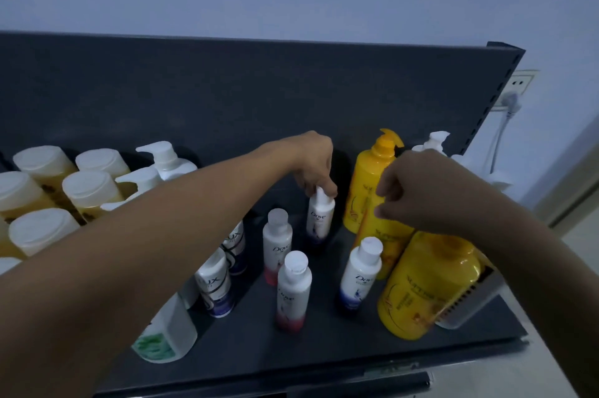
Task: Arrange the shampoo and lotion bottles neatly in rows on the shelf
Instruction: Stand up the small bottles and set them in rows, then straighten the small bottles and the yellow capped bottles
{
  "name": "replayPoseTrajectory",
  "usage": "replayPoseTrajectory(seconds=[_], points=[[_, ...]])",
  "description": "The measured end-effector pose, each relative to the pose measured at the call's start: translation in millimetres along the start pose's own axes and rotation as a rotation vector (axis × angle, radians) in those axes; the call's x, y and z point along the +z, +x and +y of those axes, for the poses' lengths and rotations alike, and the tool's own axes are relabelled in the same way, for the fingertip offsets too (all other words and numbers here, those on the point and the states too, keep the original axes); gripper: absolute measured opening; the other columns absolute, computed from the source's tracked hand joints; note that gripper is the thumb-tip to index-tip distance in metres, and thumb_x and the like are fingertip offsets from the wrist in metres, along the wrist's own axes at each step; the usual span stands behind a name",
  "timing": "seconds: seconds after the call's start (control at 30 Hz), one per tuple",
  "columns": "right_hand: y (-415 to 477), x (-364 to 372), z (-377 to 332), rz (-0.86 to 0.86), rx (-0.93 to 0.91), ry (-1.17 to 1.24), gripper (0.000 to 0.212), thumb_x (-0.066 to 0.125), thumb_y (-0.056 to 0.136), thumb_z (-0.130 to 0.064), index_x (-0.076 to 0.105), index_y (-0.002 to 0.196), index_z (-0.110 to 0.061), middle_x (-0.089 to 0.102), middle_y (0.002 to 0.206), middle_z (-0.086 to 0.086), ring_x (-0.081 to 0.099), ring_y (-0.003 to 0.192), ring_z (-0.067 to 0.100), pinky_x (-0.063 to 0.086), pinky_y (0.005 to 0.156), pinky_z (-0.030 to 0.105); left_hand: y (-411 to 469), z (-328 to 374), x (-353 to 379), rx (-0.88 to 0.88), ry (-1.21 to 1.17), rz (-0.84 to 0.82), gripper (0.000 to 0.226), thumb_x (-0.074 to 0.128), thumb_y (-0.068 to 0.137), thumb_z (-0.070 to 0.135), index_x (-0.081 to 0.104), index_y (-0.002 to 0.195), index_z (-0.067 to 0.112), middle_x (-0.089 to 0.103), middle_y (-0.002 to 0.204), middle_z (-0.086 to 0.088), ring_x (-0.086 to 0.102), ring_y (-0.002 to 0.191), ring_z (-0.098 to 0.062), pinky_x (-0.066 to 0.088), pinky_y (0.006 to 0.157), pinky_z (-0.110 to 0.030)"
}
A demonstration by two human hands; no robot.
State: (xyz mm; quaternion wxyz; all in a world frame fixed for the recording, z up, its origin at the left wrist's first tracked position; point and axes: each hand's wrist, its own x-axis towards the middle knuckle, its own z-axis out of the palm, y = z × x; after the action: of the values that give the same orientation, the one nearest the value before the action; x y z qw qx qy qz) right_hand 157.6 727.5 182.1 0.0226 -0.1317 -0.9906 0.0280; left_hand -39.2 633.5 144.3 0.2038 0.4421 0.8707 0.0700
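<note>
The left hand pinched the cap of a small Dove bottle near the shelf back; the right hand hovered loosely curled (holding nothing); alignment with its row likely followed.

We see a dark shelf carrying upright bottles. Around the small Dove bottle at its middle, pale-capped amber bottles cluster far left, Lux bottles stand just left, and big yellow pump bottles stand to its right.
</note>
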Motion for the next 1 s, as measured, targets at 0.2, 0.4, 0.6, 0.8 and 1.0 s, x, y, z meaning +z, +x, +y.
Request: replayPoseTrajectory(seconds=[0.2,0.4,0.6,0.8,1.0], points=[[-21.8,23.2,2.8,-0.150,-0.054,0.010,0.046,0.079,0.080,-0.049,0.067,0.120,-0.030,0.068,0.102,-0.011,0.062,0.096,0.009,0.053,0.078,0.028,-6.6,21.1,9.2,0.039,-0.084,-0.052,0.027,0.081,0.083,0.033,0.081,0.085,0.006,0.079,0.068,-0.004,0.079,0.070,-0.013,0.065,0.077,-0.031],[-26.9,29.6,-10.2,-0.136,-0.181,-0.239,0.044,0.070,0.089,-0.046,0.062,0.126,-0.024,0.067,0.107,-0.002,0.066,0.096,0.020,0.057,0.081,0.035,-12.0,31.9,16.1,-0.004,-0.155,-0.044,0.025,0.079,0.084,0.024,0.078,0.087,-0.001,0.079,0.070,-0.011,0.080,0.073,-0.018,0.066,0.076,-0.035],[-28.0,31.9,-16.9,-0.135,-0.254,-0.360,0.038,0.065,0.094,-0.041,0.061,0.125,-0.019,0.066,0.110,0.002,0.066,0.095,0.022,0.057,0.083,0.036,-17.5,31.3,21.6,-0.030,-0.228,-0.035,0.031,0.081,0.086,0.028,0.075,0.087,-0.003,0.079,0.072,-0.012,0.080,0.076,-0.022,0.066,0.076,-0.036],[-27.6,35.0,-23.0,-0.078,-0.272,-0.335,0.035,0.066,0.090,-0.042,0.065,0.118,-0.021,0.065,0.106,0.000,0.065,0.092,0.020,0.056,0.081,0.036,-26.5,24.1,27.3,0.007,-0.188,0.029,0.038,0.074,0.092,0.037,0.079,0.085,0.000,0.079,0.070,-0.006,0.079,0.071,-0.016,0.066,0.075,-0.032],[-25.6,41.5,-23.9,-0.054,-0.302,-0.289,0.042,0.065,0.089,-0.051,0.062,0.124,-0.028,0.064,0.112,-0.003,0.063,0.100,0.017,0.052,0.080,0.031,-43.4,14.8,24.5,0.023,0.043,0.186,0.048,0.064,0.095,0.052,0.080,0.080,0.009,0.077,0.068,-0.004,0.075,0.073,-0.019,0.059,0.067,-0.030]])
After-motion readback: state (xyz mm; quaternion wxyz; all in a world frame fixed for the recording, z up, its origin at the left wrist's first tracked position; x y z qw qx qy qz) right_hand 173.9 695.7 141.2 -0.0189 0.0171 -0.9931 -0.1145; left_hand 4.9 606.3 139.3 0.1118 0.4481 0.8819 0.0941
